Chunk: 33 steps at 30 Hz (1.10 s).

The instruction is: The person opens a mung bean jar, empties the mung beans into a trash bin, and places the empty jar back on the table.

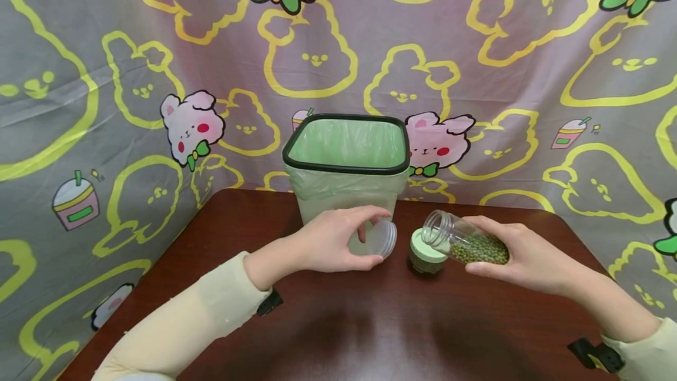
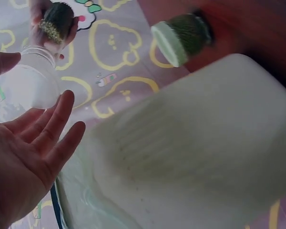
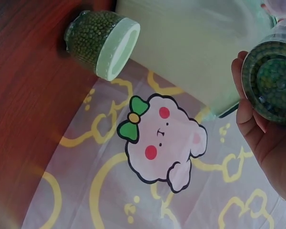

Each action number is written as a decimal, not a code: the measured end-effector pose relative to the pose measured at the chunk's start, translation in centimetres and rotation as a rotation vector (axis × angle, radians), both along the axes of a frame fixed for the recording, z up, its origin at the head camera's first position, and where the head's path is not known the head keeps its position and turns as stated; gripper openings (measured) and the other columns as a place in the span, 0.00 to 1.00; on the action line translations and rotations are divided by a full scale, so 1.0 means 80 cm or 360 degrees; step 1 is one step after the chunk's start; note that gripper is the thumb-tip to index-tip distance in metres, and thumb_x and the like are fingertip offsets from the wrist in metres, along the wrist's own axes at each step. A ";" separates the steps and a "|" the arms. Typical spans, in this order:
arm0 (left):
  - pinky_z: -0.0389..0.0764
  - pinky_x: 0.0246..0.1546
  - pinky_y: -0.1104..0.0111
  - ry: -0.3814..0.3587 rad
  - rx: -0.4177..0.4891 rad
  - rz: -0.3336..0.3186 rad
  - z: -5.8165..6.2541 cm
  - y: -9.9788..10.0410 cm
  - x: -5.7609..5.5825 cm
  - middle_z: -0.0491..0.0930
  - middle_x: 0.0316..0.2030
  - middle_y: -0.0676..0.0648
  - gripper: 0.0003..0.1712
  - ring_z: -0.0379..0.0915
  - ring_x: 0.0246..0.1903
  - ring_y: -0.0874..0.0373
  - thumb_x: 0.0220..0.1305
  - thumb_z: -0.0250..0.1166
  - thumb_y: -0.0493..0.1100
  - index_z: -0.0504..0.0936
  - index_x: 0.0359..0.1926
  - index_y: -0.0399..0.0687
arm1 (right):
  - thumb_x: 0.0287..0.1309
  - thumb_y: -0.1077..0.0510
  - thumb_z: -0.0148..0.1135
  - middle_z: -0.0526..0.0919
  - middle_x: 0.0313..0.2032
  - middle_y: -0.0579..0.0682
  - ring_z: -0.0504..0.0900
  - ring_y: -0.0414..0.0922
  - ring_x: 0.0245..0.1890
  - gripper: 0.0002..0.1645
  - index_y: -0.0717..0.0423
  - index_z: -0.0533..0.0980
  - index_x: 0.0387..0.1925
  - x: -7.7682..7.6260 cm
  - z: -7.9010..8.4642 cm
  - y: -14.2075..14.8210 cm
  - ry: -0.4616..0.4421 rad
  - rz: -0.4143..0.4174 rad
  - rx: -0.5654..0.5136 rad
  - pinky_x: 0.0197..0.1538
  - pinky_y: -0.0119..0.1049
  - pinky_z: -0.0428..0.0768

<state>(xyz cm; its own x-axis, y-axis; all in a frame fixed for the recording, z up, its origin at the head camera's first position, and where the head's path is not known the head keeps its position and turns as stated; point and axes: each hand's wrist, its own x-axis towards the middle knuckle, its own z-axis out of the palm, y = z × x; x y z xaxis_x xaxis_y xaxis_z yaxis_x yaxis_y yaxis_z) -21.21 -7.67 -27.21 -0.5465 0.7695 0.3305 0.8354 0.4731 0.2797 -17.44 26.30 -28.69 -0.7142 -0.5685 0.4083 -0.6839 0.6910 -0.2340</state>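
In the head view my left hand (image 1: 330, 240) holds a clear plastic jar (image 1: 388, 239) between thumb and fingers, its ridged rim facing right. My right hand (image 1: 529, 254) grips a clear plastic bottle (image 1: 478, 246) of small green beans, tipped with its uncapped, threaded mouth to the left. The beans lie toward the bottle's base. Below the bottle's mouth, a small jar (image 1: 425, 251) with a pale green lid stands on the table, holding more beans. The right wrist view shows the bottle's round base (image 3: 276, 81); the left wrist view shows the clear jar (image 2: 28, 86) by my fingers.
A pale bin (image 1: 344, 190) with a black rim and a green liner stands behind my hands. The dark red wooden table (image 1: 338, 322) lies beneath. A grey curtain (image 1: 211, 63) with yellow outlines and rabbit faces encloses the back and sides.
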 end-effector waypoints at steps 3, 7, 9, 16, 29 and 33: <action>0.75 0.33 0.72 0.0076 -0.0115 -0.0014 -0.007 -0.012 0.002 0.77 0.45 0.59 0.33 0.74 0.35 0.70 0.59 0.67 0.55 0.69 0.63 0.53 | 0.49 0.48 0.76 0.81 0.42 0.34 0.78 0.31 0.38 0.37 0.47 0.71 0.60 -0.002 -0.002 -0.001 0.0001 0.0006 -0.0006 0.41 0.27 0.75; 0.76 0.33 0.71 0.0226 -0.0343 -0.0073 -0.020 -0.027 0.002 0.76 0.46 0.58 0.31 0.74 0.35 0.68 0.59 0.65 0.55 0.69 0.61 0.52 | 0.49 0.48 0.76 0.81 0.42 0.34 0.78 0.31 0.37 0.37 0.47 0.71 0.60 -0.002 -0.002 -0.003 0.0000 0.0007 -0.0013 0.41 0.27 0.75; 0.76 0.31 0.71 0.0279 -0.0448 -0.0092 -0.028 -0.033 0.003 0.76 0.44 0.58 0.31 0.73 0.33 0.68 0.59 0.65 0.56 0.69 0.60 0.52 | 0.49 0.48 0.76 0.81 0.41 0.34 0.78 0.31 0.37 0.37 0.46 0.71 0.60 -0.002 -0.002 -0.003 -0.0003 0.0006 -0.0015 0.40 0.27 0.75; 0.77 0.30 0.70 0.0318 -0.0718 -0.0056 -0.053 -0.049 0.000 0.76 0.38 0.56 0.30 0.74 0.32 0.65 0.57 0.67 0.55 0.72 0.58 0.50 | 0.48 0.49 0.76 0.80 0.40 0.34 0.77 0.31 0.35 0.37 0.46 0.71 0.60 -0.004 -0.001 -0.004 -0.0003 0.0009 -0.0019 0.39 0.27 0.75; 0.73 0.24 0.71 0.0128 -0.1140 0.0175 -0.109 -0.065 -0.004 0.72 0.27 0.57 0.24 0.71 0.25 0.64 0.50 0.73 0.53 0.76 0.46 0.53 | 0.49 0.49 0.76 0.81 0.40 0.34 0.78 0.31 0.36 0.36 0.48 0.71 0.59 -0.007 -0.007 -0.006 -0.0019 0.0011 -0.0017 0.39 0.31 0.78; 0.75 0.27 0.71 0.0059 -0.1163 0.0211 -0.117 -0.067 -0.003 0.73 0.29 0.55 0.23 0.72 0.27 0.64 0.48 0.75 0.49 0.78 0.46 0.53 | 0.50 0.50 0.75 0.80 0.40 0.34 0.77 0.31 0.35 0.35 0.47 0.71 0.59 -0.008 -0.009 -0.007 -0.0026 0.0018 -0.0017 0.37 0.32 0.77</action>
<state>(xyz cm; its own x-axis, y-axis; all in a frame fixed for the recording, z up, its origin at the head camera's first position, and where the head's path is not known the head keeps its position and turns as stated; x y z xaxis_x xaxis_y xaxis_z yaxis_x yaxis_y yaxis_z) -21.45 -13.04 -36.55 -0.6485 0.7286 -0.2204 0.7611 0.6253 -0.1722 -18.04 25.78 -29.38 -0.7146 -0.5720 0.4026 -0.6874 0.6808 -0.2528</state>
